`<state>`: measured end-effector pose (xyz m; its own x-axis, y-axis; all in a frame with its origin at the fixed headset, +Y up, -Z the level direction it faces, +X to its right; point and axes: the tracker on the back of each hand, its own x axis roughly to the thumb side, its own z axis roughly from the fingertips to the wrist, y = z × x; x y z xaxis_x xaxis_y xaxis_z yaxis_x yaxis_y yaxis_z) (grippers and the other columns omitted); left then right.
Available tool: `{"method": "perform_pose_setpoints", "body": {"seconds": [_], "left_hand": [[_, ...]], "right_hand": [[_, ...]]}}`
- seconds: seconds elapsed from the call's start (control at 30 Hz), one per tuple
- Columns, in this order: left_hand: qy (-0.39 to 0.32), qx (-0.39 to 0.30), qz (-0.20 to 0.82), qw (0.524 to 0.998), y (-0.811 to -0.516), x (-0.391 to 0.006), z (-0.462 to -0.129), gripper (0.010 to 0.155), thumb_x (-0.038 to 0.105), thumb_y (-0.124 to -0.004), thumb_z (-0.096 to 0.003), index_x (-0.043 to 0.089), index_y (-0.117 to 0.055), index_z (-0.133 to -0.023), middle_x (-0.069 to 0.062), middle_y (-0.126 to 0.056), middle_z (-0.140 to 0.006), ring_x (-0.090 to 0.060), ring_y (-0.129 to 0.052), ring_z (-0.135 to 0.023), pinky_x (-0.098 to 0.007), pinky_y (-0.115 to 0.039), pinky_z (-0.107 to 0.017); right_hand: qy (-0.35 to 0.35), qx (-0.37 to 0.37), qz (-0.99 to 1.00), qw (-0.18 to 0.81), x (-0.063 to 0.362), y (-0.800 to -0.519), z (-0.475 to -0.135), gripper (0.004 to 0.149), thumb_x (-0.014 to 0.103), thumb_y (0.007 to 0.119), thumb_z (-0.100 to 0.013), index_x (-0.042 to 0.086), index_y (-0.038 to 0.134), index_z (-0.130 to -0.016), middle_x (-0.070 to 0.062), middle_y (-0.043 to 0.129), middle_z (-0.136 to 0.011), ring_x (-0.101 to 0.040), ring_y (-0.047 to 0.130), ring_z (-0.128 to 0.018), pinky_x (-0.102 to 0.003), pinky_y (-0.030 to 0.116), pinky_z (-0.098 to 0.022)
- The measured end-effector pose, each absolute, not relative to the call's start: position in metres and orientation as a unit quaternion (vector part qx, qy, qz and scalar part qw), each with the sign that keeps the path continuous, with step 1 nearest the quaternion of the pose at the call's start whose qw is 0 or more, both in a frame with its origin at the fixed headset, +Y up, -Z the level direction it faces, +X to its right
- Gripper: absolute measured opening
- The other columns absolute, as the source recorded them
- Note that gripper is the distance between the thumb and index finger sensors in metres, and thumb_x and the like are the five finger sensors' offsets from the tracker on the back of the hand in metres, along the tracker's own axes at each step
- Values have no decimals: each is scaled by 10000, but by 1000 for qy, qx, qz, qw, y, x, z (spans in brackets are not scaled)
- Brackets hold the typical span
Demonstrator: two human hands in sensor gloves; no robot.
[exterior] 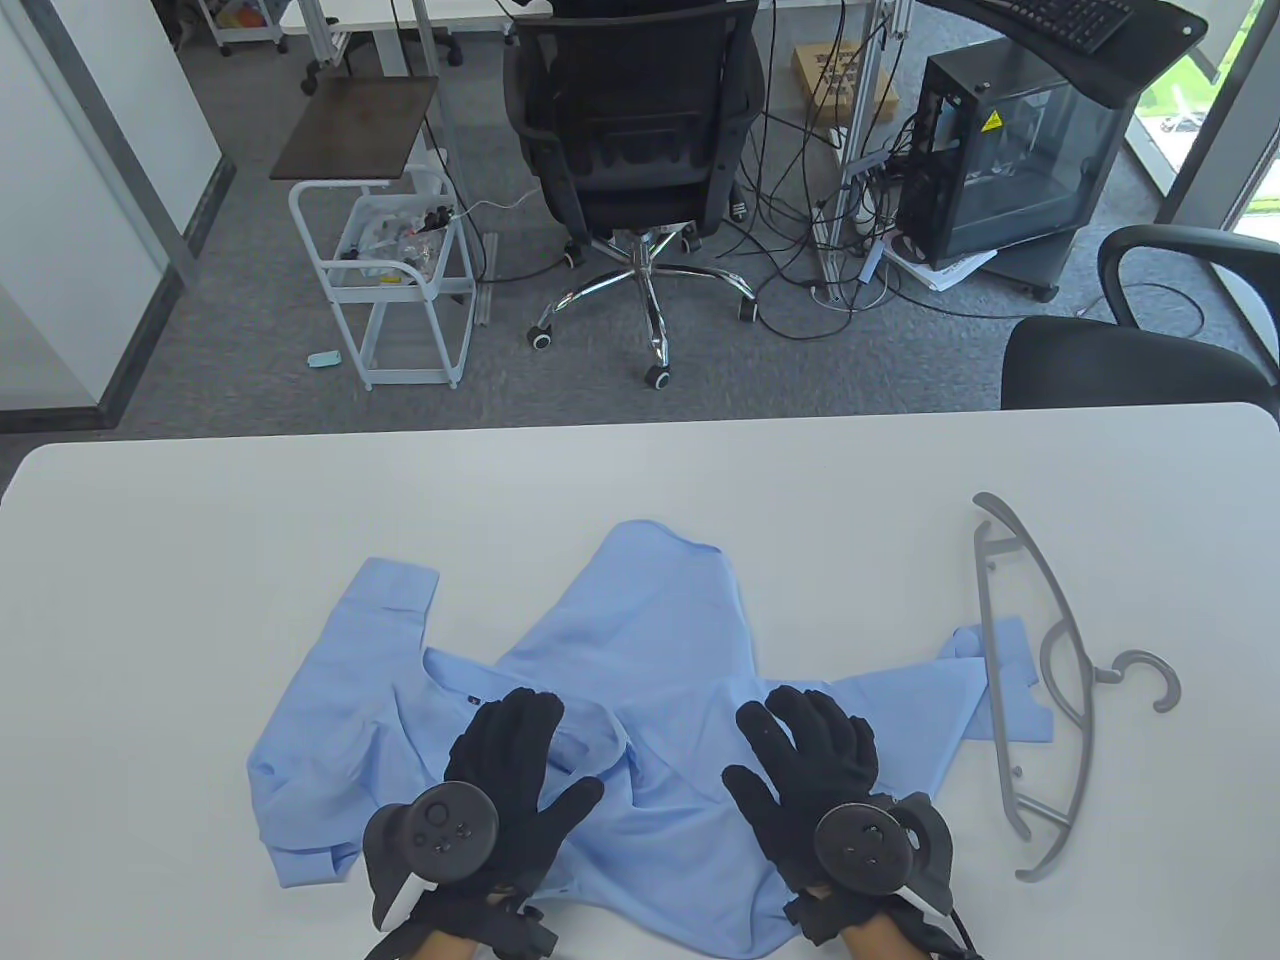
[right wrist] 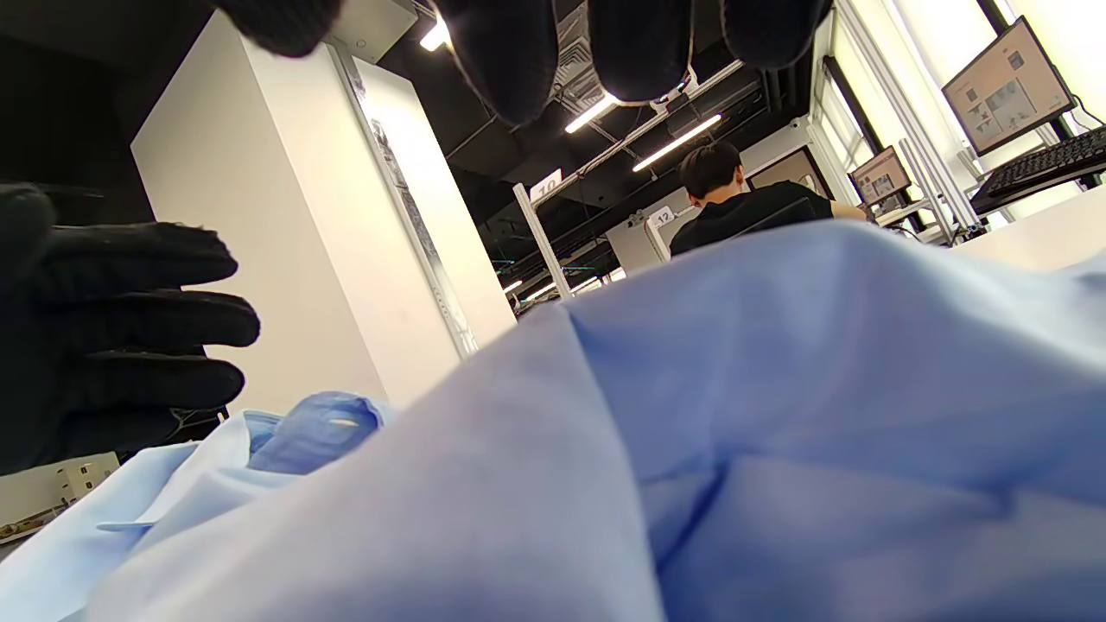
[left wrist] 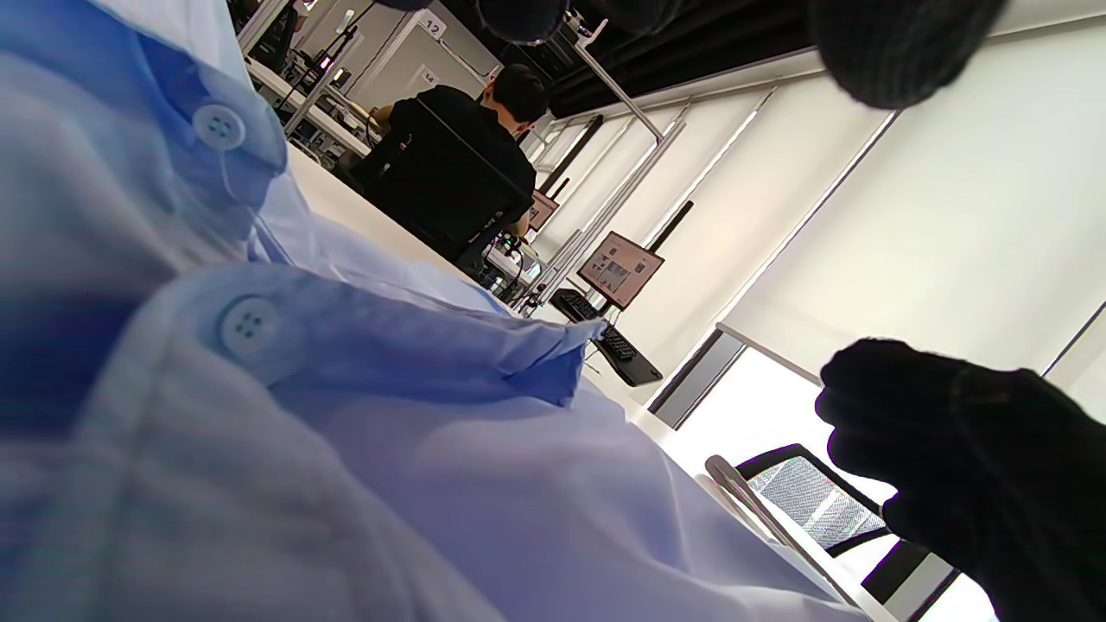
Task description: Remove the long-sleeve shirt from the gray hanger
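The light blue long-sleeve shirt (exterior: 640, 660) lies crumpled on the white table (exterior: 200, 560), off the hanger. The gray hanger (exterior: 1050, 690) lies flat to the right of the shirt, over one sleeve end. My left hand (exterior: 500, 770) is open, fingers spread, over the shirt's left part near the collar. My right hand (exterior: 815, 760) is open over the shirt's right part. Neither hand grips anything. In the left wrist view the shirt's buttons (left wrist: 248, 326) show close up. In the right wrist view the shirt (right wrist: 778, 415) fills the lower frame and the left hand (right wrist: 112, 320) shows at the left.
The table's far edge runs across the middle of the table view. Beyond it stand an office chair (exterior: 630, 130), a white cart (exterior: 395, 290), a computer case (exterior: 1010, 160) and a second chair (exterior: 1140, 350) at the right.
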<state>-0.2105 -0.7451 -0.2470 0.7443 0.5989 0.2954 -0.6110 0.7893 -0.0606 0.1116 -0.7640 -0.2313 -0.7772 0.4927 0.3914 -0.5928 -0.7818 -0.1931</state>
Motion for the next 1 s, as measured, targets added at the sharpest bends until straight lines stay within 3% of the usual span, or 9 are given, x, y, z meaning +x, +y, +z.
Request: {"method": "perform_pose_setpoints", "body": {"seconds": [1.0], "left_hand": [[-148, 6, 312, 939, -746, -208, -250, 844, 694, -676, -488, 284, -397, -1170, -146, -316, -1242, -547, -284, -1131, -688, -230, -776]], "right_hand": [[-153, 162, 930, 292, 112, -764, -231, 652, 548, 647, -613, 146, 599, -1124, -289, 495, -1146, -636, 433, -1012, -827, 303, -615]]}}
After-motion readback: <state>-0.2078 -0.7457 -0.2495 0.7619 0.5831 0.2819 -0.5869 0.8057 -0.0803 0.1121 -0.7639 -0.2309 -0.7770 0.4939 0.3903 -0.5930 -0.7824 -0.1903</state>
